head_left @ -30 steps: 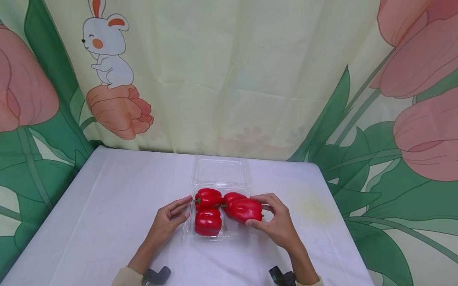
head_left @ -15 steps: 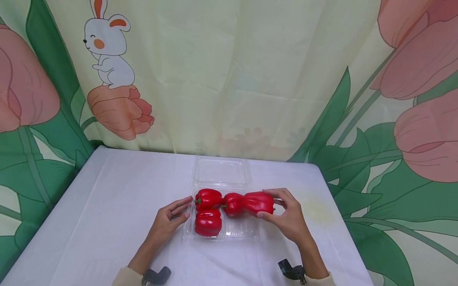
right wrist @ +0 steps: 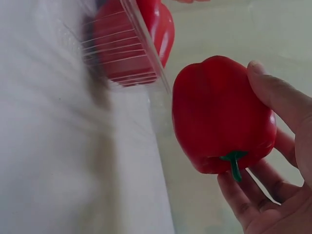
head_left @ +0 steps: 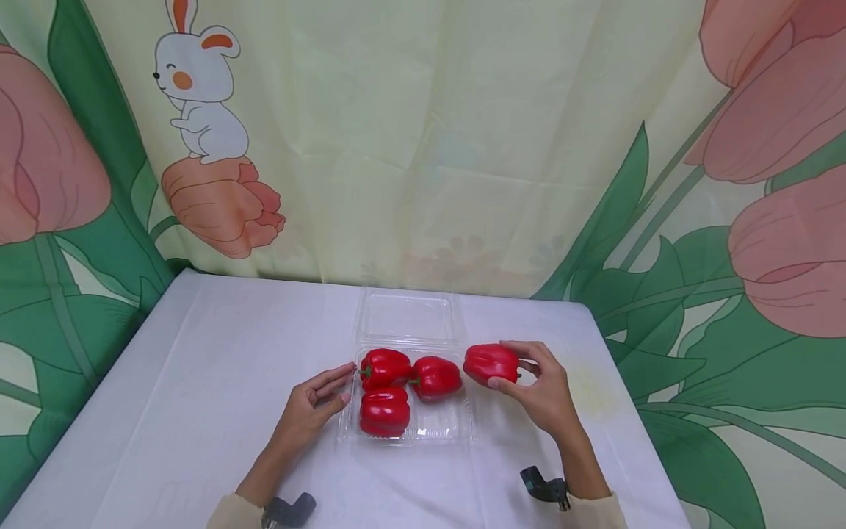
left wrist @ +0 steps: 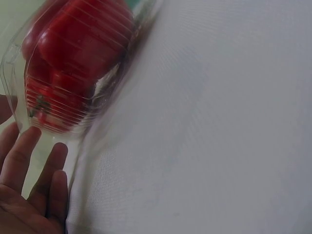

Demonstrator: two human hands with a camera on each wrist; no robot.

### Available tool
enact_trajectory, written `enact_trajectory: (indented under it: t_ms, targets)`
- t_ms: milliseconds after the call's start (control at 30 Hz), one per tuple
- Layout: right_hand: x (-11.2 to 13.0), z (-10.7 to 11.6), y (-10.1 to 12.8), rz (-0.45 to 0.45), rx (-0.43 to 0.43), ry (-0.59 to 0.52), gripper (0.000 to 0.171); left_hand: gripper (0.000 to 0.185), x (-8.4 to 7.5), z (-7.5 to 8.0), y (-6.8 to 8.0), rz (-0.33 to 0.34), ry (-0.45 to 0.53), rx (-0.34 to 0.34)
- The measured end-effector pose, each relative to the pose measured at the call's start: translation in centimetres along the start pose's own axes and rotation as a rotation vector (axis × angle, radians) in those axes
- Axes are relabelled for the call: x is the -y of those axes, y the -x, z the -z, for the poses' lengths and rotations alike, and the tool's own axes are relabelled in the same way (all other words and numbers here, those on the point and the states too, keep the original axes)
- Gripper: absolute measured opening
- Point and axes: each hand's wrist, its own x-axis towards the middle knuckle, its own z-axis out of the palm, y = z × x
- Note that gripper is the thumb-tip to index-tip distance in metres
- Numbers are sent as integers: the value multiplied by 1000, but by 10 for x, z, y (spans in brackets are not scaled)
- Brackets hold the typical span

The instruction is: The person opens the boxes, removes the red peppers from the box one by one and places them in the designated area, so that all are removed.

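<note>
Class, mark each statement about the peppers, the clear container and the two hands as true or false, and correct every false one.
1. The right hand holds a red pepper outside the clear container. True.
2. Four peppers lie in the container. False: three lie in it.
3. The left hand grips a pepper. False: it rests at the container's left edge, holding nothing.
4. The container's lid lies open behind it. True.
5. The held pepper is green. False: it is red, with a green stem.
</note>
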Motion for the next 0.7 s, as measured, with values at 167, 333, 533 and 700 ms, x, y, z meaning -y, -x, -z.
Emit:
enact_trajectory:
  t_ms: [167, 333, 533, 700]
  targets:
    - [-6, -3, 0, -23, -27, -13, 75, 49, 1, 0, 0, -9, 6, 4]
    - [-13, -6, 2, -44, -84, -16, 76, 49, 0, 0, -1, -7, 5, 1]
    - [-23, -10, 4, -72, -110, 14, 74, 49, 0, 0, 0, 6, -3, -5]
    - [-30, -16, 4, -102, -90, 35, 75, 49, 0, 0, 0, 5, 4, -2]
